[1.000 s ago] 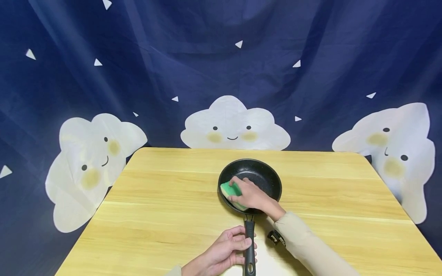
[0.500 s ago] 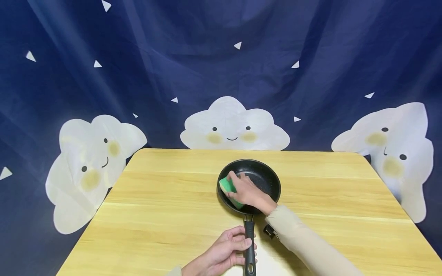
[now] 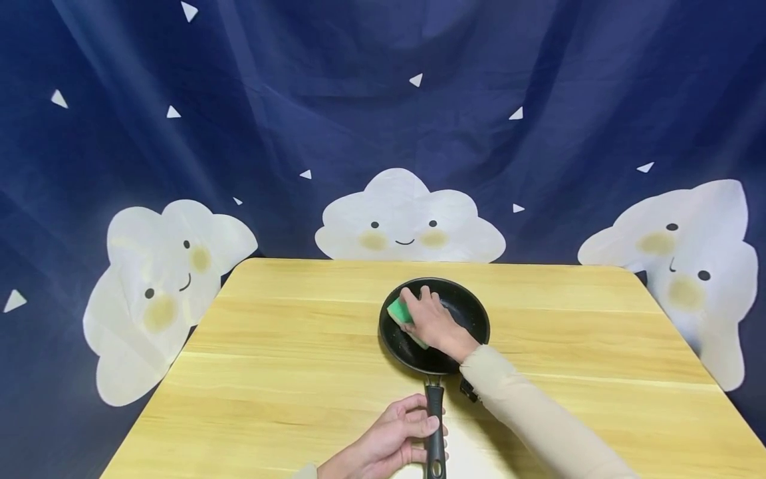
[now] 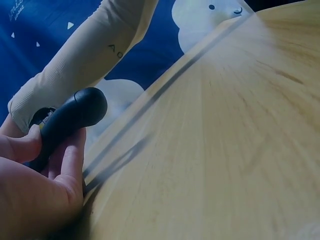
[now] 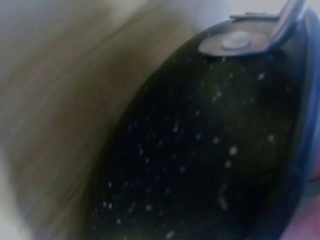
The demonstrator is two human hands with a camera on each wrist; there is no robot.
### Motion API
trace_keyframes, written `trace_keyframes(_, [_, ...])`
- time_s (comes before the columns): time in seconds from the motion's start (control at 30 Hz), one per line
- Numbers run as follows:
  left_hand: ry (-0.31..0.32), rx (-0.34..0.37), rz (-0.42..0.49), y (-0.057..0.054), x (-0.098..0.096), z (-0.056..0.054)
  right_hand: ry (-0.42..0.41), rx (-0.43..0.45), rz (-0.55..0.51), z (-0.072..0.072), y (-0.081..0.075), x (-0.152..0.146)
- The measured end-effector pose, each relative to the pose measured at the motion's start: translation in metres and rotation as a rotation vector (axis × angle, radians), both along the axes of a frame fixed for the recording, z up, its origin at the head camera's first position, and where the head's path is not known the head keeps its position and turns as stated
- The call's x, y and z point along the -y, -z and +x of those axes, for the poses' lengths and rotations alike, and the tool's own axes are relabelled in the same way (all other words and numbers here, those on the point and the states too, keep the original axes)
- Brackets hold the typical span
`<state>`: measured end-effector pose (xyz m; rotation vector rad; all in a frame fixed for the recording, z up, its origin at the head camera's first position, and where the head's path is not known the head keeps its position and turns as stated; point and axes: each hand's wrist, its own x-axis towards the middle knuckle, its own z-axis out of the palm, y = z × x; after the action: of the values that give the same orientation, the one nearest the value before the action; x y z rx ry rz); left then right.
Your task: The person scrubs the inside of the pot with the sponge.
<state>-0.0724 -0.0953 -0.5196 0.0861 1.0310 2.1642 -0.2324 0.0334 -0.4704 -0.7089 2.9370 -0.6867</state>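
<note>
A black frying pan [image 3: 473, 322] lies on the wooden table in the head view, its handle [image 3: 435, 399] toward me. My left hand [image 3: 395, 439] grips that handle, thumb on top and fingers round the far side. Inside the pan, my right hand [image 3: 432, 322] holds a green and pale yellow sponge [image 3: 397, 311] against the left part of the pan. The palm and fingers hide much of the sponge. The left wrist view shows the rounded end of the handle [image 4: 90, 107]. In the blurred right wrist view, the speckled dark pan [image 5: 190, 150] has a metal handle bracket [image 5: 237, 42].
The light wooden table [image 3: 269, 372] spreads out on both sides of the pan. Behind it hangs a dark blue curtain [image 3: 359, 86] with printed clouds. My right sleeve [image 3: 538, 412] crosses the table's near right part, with a small black device [image 3: 469, 390] at the wrist.
My right hand and the sponge have shifted slightly up and away from the handle side within the pan. The left hand keeps its grip on the handle.
</note>
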Motion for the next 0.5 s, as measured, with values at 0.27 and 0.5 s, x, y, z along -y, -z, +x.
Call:
trace_keyframes(0.27, [-0.002, 0.006, -0.001, -0.001, 0.000, 0.001, 0.000, -0.121, 0.102, -0.008, 0.004, -0.007])
trace_keyframes(0.5, [-0.018, -0.004, -0.012, -0.001, -0.001, 0.001, 0.024, -0.183, 0.173, -0.011, 0.006, -0.016])
